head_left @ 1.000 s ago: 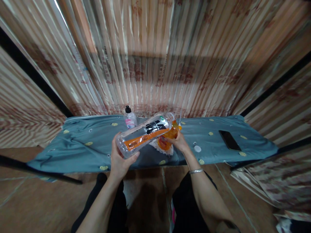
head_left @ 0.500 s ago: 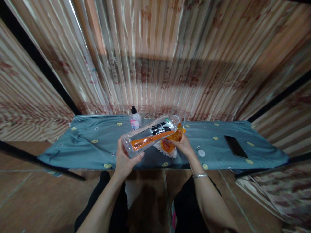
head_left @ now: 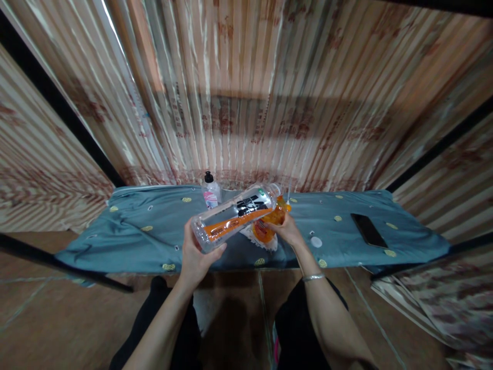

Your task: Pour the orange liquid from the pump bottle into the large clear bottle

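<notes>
My left hand (head_left: 197, 257) is wrapped round the base of a large clear plastic bottle (head_left: 231, 216) with an orange, black and silver label. The bottle lies tilted, its uncapped-looking mouth up and to the right, above the neck of an orange bottle (head_left: 265, 230). My right hand (head_left: 285, 228) grips that orange bottle near its neck; a small orange part shows by the fingers. Beneath the orange bottle lies a white cloth with a frilly edge (head_left: 270, 244). Whether liquid passes between the two bottles I cannot tell.
A clear bottle with a black top and pink label (head_left: 211, 192) stands behind the large bottle. A round white lid (head_left: 316, 241) and a black phone (head_left: 368, 230) lie to the right on the blue-green cloth (head_left: 127, 236). Black poles (head_left: 92, 149) and striped curtains (head_left: 239, 118) surround it.
The whole view has shifted slightly. Both hands keep hold of their bottles, and the large bottle stays tilted over the orange one with little visible difference.
</notes>
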